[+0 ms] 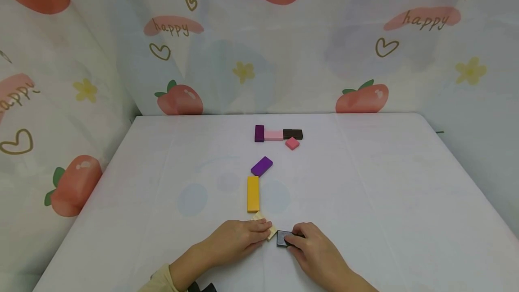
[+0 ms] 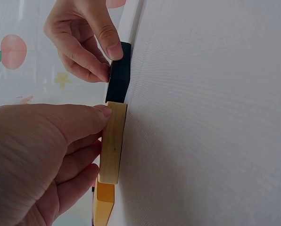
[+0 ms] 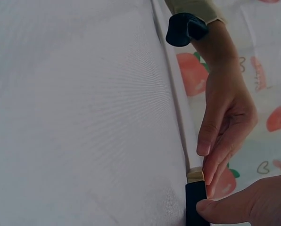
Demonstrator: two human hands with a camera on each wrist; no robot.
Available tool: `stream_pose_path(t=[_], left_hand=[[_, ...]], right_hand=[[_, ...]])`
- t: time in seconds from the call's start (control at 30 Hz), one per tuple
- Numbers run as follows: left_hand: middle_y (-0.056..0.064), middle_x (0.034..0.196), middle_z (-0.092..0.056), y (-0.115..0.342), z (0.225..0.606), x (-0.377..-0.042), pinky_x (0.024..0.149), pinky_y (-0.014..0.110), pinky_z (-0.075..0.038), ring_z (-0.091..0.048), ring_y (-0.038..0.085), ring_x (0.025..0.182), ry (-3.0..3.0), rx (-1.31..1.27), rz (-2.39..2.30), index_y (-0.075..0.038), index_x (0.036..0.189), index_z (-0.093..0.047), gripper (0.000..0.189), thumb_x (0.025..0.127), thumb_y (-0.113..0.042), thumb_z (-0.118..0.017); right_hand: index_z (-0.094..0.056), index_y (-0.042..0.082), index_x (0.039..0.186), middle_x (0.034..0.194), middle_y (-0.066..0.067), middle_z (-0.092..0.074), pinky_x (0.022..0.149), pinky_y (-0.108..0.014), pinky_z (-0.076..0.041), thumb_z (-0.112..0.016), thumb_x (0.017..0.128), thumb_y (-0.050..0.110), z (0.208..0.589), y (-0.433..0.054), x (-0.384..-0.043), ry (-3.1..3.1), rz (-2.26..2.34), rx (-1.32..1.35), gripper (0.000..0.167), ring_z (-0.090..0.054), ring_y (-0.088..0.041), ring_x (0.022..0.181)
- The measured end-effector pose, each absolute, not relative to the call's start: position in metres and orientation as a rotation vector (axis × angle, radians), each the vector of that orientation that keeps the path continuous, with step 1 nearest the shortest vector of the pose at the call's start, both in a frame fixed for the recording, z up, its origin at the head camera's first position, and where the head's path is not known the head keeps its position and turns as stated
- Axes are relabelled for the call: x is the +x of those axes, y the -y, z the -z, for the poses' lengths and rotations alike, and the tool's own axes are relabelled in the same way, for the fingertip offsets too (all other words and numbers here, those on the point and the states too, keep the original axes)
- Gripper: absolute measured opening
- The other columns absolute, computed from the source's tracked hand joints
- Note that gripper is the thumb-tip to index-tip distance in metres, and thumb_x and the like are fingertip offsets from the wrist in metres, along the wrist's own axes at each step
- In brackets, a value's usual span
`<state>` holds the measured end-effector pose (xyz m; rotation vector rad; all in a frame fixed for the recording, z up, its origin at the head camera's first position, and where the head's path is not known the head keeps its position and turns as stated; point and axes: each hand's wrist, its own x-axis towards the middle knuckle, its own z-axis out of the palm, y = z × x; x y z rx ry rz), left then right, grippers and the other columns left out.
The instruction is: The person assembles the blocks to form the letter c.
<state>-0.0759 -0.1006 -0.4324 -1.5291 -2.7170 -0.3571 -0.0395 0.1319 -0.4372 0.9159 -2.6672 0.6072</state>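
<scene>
A cream wooden block (image 1: 272,234) lies slanted on the white table, partly covered by my left hand (image 1: 239,240). Fairly straight fingers rest on that block, and in the left wrist view the thumb touches its upper edge near one end. My right hand (image 1: 318,251) pinches a black block (image 1: 283,239) between thumb and fingers. In the left wrist view, one end of the black block (image 2: 119,77) meets the end of the cream block (image 2: 113,146). A yellow block (image 1: 253,194) touches or nearly touches the cream block's other end.
A purple block (image 1: 261,166) lies slanted beyond the yellow one. Farther back, a dark purple block (image 1: 259,133), a pink block (image 1: 273,135) and a dark brown block (image 1: 293,134) form a row, with a coral-pink block (image 1: 292,143) before it. A printed curtain (image 1: 275,39) hangs behind.
</scene>
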Motion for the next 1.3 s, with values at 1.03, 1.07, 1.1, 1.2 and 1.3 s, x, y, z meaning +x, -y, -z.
stream_pose_path(t=[1.03,1.07,1.1,1.2,1.3], left_hand=[[-0.003,0.123,-0.058,0.094,0.423,-0.076,0.083,0.021,-0.047,-0.050,0.005,0.114,2.730,-1.509,0.285,-0.013,0.116,-0.066,0.028,0.091,-0.024,-0.058],[-0.003,0.123,-0.058,0.093,0.422,-0.077,0.083,0.021,-0.047,-0.050,0.004,0.114,2.741,-1.512,0.287,-0.013,0.116,-0.066,0.028,0.091,-0.024,-0.058],[-0.003,0.123,-0.058,0.093,0.421,-0.077,0.082,0.021,-0.047,-0.050,0.004,0.113,2.752,-1.514,0.293,-0.013,0.115,-0.066,0.028,0.092,-0.024,-0.058],[-0.004,0.122,-0.058,0.093,0.419,-0.079,0.082,0.020,-0.047,-0.050,0.003,0.113,2.761,-1.525,0.298,-0.014,0.115,-0.066,0.027,0.092,-0.024,-0.057],[-0.003,0.122,-0.059,0.094,0.417,-0.081,0.084,0.020,-0.046,-0.051,0.004,0.113,2.736,-1.526,0.315,-0.013,0.115,-0.066,0.028,0.092,-0.024,-0.058]], right_hand=[[-0.074,0.010,0.086,0.088,0.007,-0.053,0.067,-0.021,-0.047,-0.074,0.077,0.032,0.439,-0.134,-0.043,2.647,-0.665,0.908,0.024,-0.047,-0.006,0.079],[-0.075,0.010,0.086,0.087,0.008,-0.053,0.066,-0.019,-0.047,-0.073,0.078,0.034,0.439,-0.134,-0.044,2.639,-0.680,0.904,0.025,-0.047,-0.006,0.078],[-0.075,0.009,0.087,0.087,0.008,-0.053,0.065,-0.018,-0.047,-0.072,0.079,0.035,0.438,-0.133,-0.044,2.634,-0.694,0.898,0.027,-0.047,-0.005,0.077],[-0.074,0.008,0.089,0.087,0.008,-0.055,0.064,-0.018,-0.047,-0.072,0.078,0.036,0.436,-0.132,-0.046,2.618,-0.732,0.885,0.029,-0.048,-0.005,0.076],[-0.073,0.007,0.092,0.090,0.006,-0.057,0.067,-0.021,-0.049,-0.074,0.078,0.032,0.432,-0.132,-0.051,2.595,-0.736,0.890,0.029,-0.052,-0.007,0.080]])
